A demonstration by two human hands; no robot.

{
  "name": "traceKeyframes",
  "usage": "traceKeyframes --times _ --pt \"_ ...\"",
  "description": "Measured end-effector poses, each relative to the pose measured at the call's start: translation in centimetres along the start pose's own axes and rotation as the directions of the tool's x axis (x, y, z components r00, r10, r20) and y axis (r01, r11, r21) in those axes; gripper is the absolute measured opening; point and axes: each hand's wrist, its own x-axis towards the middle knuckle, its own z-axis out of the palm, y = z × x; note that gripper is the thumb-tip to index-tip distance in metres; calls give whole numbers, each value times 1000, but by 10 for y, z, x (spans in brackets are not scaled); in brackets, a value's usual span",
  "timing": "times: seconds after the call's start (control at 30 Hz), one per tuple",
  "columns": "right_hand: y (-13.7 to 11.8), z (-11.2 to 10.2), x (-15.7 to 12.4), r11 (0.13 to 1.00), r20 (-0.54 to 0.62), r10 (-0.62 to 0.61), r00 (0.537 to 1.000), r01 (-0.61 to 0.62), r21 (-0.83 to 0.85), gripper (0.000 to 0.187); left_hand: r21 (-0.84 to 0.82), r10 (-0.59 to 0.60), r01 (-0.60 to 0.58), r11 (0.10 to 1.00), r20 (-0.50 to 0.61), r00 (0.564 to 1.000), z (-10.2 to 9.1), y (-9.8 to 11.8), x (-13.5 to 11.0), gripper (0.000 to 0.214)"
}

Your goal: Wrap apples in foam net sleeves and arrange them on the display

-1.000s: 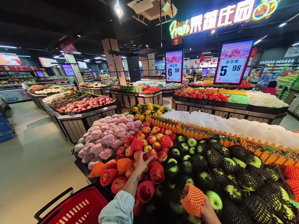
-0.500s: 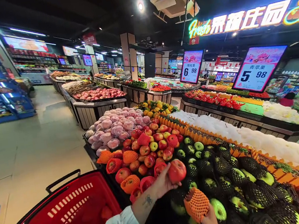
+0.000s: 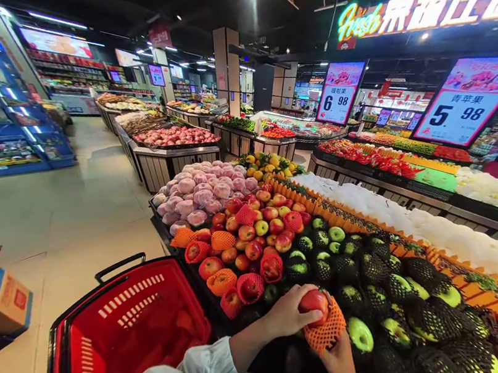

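Observation:
My left hand (image 3: 287, 313) is closed on a red apple (image 3: 314, 305), its fingers over the top and the thumb along the near side. The lower part of that apple sits inside an orange foam net sleeve (image 3: 323, 332). My right hand (image 3: 340, 360) grips the sleeve from below and the right, fingers wrapped round it. Just beyond both hands lie green apples (image 3: 359, 333), many in black foam nets. Red apples (image 3: 253, 250), some in orange or pink nets, are heaped farther back.
A red shopping basket (image 3: 125, 329) with something red inside stands at the left, against the display's edge. Pale wrapped fruit (image 3: 206, 193) and yellow fruit (image 3: 269, 163) lie behind the red apples. Price screens (image 3: 342, 93) hang over the stand. A cardboard box (image 3: 6, 297) sits at far left.
My left hand has brought the apple down and right to the orange net, and the apple's lower part is now inside it. The view has shifted, showing more of the basket and box.

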Motion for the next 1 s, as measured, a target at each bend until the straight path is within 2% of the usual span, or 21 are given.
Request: traceKeyframes --times 0.1,0.17,0.3,0.4,0.53,0.6,0.73,0.87,1.0 --pt "-5 0 0 999 17 -10 1000 11 -47 67 148 -35 31 988 23 999 -1 8 -3 60" --pt "-5 -1 0 997 -3 -24 1000 24 -79 64 189 -51 48 981 15 999 2 12 -4 59" --pt "1 -4 0 992 -16 -42 999 40 -122 53 180 -109 116 977 -50 993 9 16 -2 52" --pt "6 -7 2 983 3 -89 996 88 -159 51 174 -158 161 972 -28 987 11 21 -1 53" --pt "11 -12 7 952 24 -159 987 159 -261 56 179 -136 120 977 79 988 8 25 -3 73" --pt "14 -13 8 926 17 -213 977 207 -315 56 166 -117 105 981 67 991 7 22 -5 87" --pt "17 -11 7 890 9 -274 962 257 -377 48 -6 -77 76 997 -26 997 8 10 -5 73" --pt "15 -11 4 881 -38 -305 952 267 -390 41 -193 -99 90 977 -34 995 14 -4 -5 66" --pt "4 -14 3 849 -69 -395 916 335 -409 38 -316 -97 63 947 -94 991 23 -16 0 59"
